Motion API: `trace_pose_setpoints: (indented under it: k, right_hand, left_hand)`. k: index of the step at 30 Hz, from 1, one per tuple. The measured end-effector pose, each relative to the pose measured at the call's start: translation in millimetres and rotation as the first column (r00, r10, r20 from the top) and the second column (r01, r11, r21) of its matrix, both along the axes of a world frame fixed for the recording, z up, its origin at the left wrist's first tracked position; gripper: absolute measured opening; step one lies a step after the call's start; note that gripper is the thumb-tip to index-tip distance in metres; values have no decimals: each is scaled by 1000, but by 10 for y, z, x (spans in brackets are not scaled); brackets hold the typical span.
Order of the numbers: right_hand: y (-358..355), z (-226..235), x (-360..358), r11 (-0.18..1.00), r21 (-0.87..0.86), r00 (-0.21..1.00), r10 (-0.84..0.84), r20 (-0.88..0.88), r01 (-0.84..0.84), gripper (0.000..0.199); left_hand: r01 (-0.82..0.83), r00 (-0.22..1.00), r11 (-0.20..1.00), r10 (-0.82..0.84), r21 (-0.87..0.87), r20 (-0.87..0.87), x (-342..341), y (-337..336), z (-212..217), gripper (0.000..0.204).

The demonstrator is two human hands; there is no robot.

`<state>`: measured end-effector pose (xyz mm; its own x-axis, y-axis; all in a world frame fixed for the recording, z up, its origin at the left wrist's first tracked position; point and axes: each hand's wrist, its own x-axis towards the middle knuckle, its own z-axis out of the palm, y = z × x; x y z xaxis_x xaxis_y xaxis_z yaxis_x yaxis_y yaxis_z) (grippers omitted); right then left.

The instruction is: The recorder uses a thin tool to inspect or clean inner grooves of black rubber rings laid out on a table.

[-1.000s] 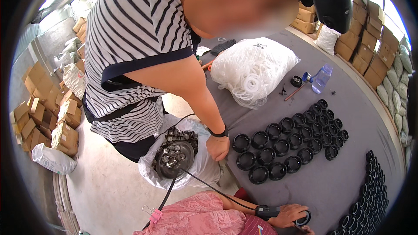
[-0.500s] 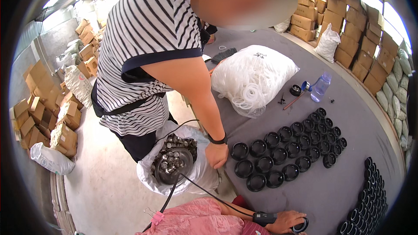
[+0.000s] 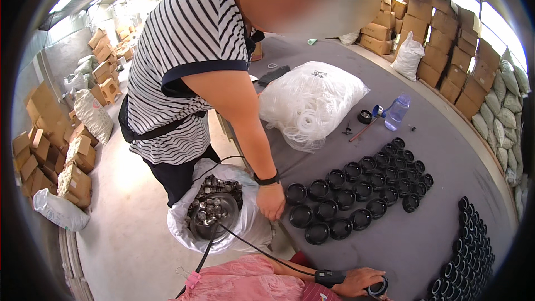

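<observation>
At the lower edge of the head view, my left hand reaches over the grey table, its fingers bent round a black ring-shaped cap. A black device with a cable sits on that wrist. A sliver of skin below the cap may be my right hand, but its fingers are cut off by the edge. Several black round caps stand in rows ahead of my left hand. To its right, a tight block of similar black rings shows pale inner edges.
Across from me, a person in a striped shirt rests a hand at the table edge. An open white sack holds metal pieces and a bowl. A clear bag of white rings and a blue bottle lie farther back. Cartons line the wall.
The whole view has shifted, so most things sit slightly farther left. My left hand still holds the black cap. The rows of caps look unchanged.
</observation>
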<state>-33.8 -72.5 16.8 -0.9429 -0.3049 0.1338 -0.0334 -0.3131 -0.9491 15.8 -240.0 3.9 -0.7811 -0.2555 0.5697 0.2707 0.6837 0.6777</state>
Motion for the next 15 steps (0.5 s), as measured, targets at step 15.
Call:
trace_pose_setpoints:
  k: [15]
  right_hand:
    - [217, -106, -91, 996, 87, 1000, 0, -9, 1, 31]
  left_hand:
    - [19, 1000, 1000, -19, -22, 17, -25, 39, -94, 45]
